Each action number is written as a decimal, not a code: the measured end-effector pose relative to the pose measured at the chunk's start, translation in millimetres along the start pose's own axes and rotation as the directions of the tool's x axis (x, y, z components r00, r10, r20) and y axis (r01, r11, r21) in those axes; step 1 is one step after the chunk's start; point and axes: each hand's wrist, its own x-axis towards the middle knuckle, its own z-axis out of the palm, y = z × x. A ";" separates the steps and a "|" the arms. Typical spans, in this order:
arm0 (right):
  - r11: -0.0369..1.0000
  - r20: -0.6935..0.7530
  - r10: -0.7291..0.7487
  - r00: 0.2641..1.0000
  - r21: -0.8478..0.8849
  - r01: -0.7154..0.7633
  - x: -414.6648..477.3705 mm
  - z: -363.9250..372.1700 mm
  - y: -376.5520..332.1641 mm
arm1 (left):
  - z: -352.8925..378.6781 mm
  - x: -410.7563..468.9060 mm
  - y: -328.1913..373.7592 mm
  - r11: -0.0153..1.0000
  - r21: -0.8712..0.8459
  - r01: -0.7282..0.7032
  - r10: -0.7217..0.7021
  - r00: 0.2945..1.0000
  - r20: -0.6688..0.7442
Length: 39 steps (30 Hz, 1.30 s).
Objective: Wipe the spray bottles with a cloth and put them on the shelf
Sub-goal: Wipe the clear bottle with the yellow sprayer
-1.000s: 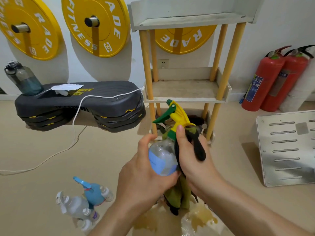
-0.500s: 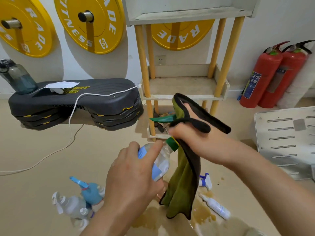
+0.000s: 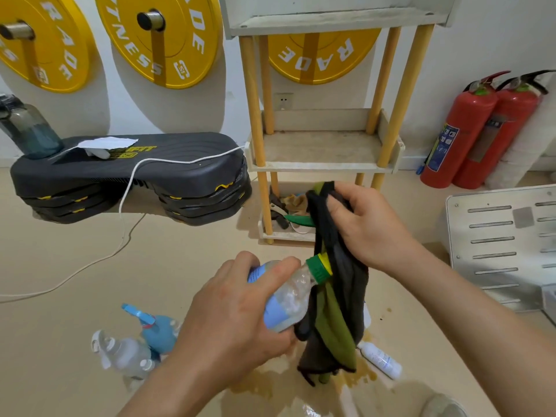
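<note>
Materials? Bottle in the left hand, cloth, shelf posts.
Bottle: clear thin plastic, glossy; see-through, dented wall.
Cloth: soft fabric, probably microfibre, green and dark sides; hangs in limp folds.
Shelf posts: likely wood, matte yellowish; round dowels, grain not visible.

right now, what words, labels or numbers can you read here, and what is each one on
"RADE", upside down: round yellow weight plate behind the pale wooden shelf.
"TNESS" and "ADE", cut off: middle yellow plate.
"RADE": left yellow plate.
"FIT": black plastic step platform.
Unreadable, too small or blurred: sticker on the red fire extinguisher, blue label on the clear spray bottle, small white bottle on the floor.
</note>
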 end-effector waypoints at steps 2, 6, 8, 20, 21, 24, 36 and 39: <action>0.979 -0.089 0.143 0.986 0.162 -0.127 -2.8 4.2 -1.0 | -2.9 1.9 -5.0 1.000 -0.005 -0.023 0.024 0.998 0.052; 0.602 -0.051 0.581 0.812 0.698 -0.387 -3.3 -1.3 -12.8 | -11.2 3.4 -6.7 0.998 0.040 -0.044 0.042 0.998 0.054; 0.663 0.146 0.405 0.903 0.633 -0.400 -5.7 -5.7 -13.9 | -11.8 4.4 -6.6 0.981 0.161 -0.109 0.103 0.994 0.049; 0.813 0.186 -0.039 0.982 -0.565 0.140 -14.3 5.4 -11.4 | -3.9 1.3 -14.5 0.927 0.295 -0.233 0.184 0.965 0.187; 0.834 0.228 -0.047 0.973 -0.527 0.164 -15.5 7.0 -11.8 | -4.9 1.3 -13.6 0.921 0.306 -0.239 0.188 0.964 0.187; 0.763 0.397 0.105 0.912 -0.620 0.182 -20.4 14.8 -15.6 | -9.5 2.2 -10.5 0.885 0.385 -0.261 0.215 0.964 0.158; 0.961 0.215 0.166 0.962 -0.254 -0.109 -12.0 8.7 1.6 | -12.0 0.5 -17.9 0.916 0.288 -0.277 0.219 0.951 0.218; 0.958 0.252 0.286 0.924 -0.042 -0.285 -9.6 2.6 1.4 | -15.2 -0.3 -17.4 0.921 0.269 -0.282 0.228 0.950 0.212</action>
